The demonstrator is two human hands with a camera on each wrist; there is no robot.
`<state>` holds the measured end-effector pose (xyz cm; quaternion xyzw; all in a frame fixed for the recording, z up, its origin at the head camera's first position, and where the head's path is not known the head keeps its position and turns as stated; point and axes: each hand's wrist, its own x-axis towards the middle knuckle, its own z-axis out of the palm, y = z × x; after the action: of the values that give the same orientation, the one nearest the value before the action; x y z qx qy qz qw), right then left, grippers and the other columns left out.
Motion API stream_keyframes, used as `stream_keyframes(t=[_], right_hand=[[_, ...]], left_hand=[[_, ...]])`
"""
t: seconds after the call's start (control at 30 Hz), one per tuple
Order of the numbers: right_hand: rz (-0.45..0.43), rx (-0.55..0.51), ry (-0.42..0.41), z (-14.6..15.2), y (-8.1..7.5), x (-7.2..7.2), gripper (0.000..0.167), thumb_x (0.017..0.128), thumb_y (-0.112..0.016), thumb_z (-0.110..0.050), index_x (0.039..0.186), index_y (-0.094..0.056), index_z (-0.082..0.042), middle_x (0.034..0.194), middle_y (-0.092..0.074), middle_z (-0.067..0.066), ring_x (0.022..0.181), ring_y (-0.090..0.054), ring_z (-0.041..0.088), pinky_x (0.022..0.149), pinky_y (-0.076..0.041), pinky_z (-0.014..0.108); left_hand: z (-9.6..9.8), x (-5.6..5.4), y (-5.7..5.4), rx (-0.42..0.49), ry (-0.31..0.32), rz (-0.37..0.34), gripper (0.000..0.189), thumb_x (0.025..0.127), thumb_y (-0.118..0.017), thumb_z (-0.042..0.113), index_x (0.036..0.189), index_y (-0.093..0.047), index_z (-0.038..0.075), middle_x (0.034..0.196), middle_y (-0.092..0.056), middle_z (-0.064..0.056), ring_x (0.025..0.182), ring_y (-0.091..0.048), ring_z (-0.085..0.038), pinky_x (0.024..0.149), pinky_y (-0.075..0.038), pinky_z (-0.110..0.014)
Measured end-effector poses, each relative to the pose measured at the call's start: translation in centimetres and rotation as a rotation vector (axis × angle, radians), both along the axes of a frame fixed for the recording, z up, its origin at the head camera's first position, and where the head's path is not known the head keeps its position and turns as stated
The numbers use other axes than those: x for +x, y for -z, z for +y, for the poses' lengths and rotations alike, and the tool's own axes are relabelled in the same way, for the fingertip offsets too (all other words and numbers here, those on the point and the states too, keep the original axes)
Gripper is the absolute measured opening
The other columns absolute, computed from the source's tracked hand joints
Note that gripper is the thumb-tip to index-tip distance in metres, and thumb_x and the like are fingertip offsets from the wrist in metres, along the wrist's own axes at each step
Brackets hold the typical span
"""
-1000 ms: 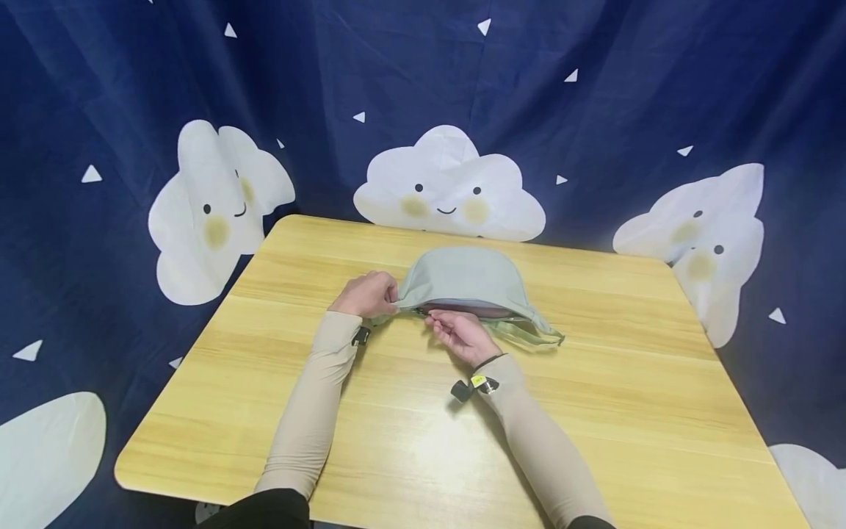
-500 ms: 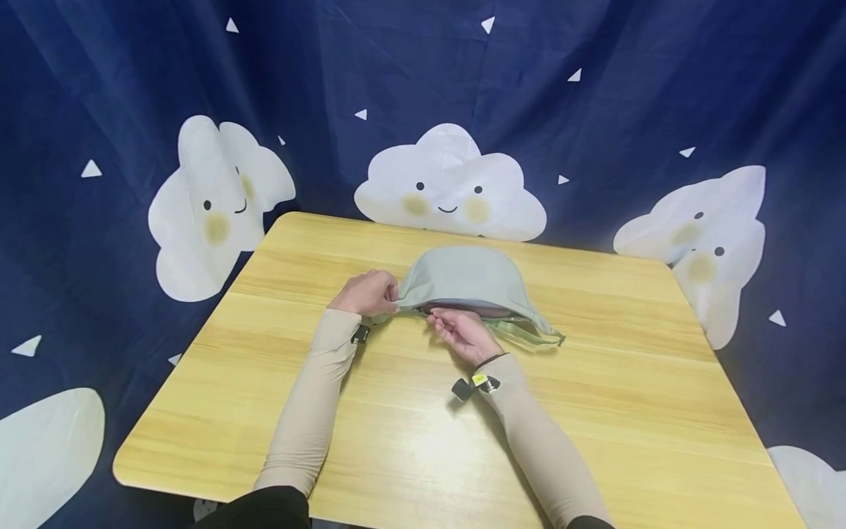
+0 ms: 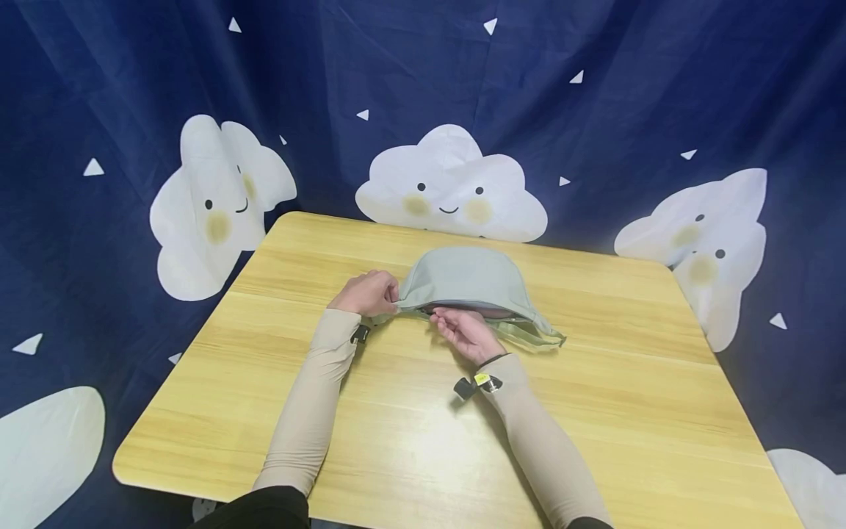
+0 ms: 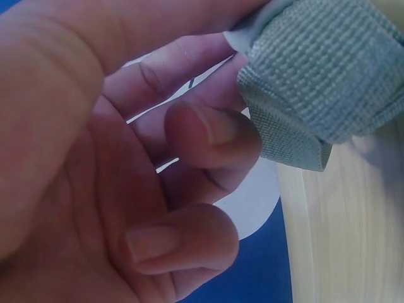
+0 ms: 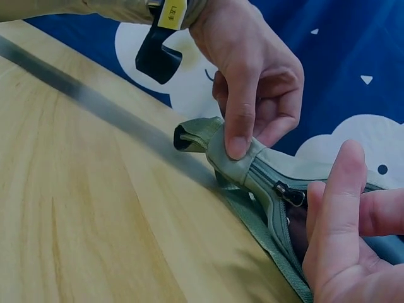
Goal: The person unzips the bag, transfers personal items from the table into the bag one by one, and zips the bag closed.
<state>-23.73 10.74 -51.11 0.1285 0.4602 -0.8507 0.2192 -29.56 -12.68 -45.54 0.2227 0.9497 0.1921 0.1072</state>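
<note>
A pale green waist bag (image 3: 465, 275) lies on the table, its zipped mouth gaping towards me. My left hand (image 3: 365, 294) pinches the bag's left end; in the right wrist view its thumb presses on the fabric tab beside the zipper. Folded green webbing strap (image 4: 315, 69) fills the upper right of the left wrist view. Turned palm up, my right hand (image 3: 468, 334) is at the opening and pinches the black zipper pull (image 5: 291, 194), close to the zipper's left end. Its fingers partly hide the pull's tip. Through the gap a dark lining (image 5: 298, 224) shows.
The wooden table (image 3: 370, 441) extends around the bag on all sides. A loose strap (image 3: 532, 338) trails from the bag's right end. Behind the table hangs a dark blue curtain (image 3: 410, 59) with white clouds.
My right hand has shifted very slightly to the right along the bag's opening. My left hand keeps its hold on the left end, and the bag stays in place.
</note>
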Motion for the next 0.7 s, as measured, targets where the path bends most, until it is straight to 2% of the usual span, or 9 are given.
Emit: stream_keyframes(t=[0.6,0.7], right_hand=[[0.006,0.014,-0.003,0.51,-0.04,0.19,0.018,0.104,-0.045,0.003,0.102,-0.063,0.001,0.087,-0.072,0.007,0.079,-0.068,0.008,0.074,-0.056,0.012],[0.016,0.026,-0.005,0.41,-0.15,0.20,0.018,0.104,-0.047,0.003,0.101,-0.065,0.000,0.085,-0.073,0.006,0.076,-0.068,0.007,0.073,-0.056,0.012]], left_hand=[[-0.28,0.04,0.00,0.015,0.010,-0.032,0.013,0.081,-0.084,0.021,0.084,-0.072,0.019,0.086,-0.072,0.004,0.080,-0.065,-0.016,0.074,-0.051,-0.038],[-0.10,-0.08,0.04,0.005,0.025,-0.009,0.019,0.081,-0.083,0.019,0.094,-0.070,0.016,0.088,-0.069,0.002,0.081,-0.063,-0.016,0.074,-0.050,-0.037]])
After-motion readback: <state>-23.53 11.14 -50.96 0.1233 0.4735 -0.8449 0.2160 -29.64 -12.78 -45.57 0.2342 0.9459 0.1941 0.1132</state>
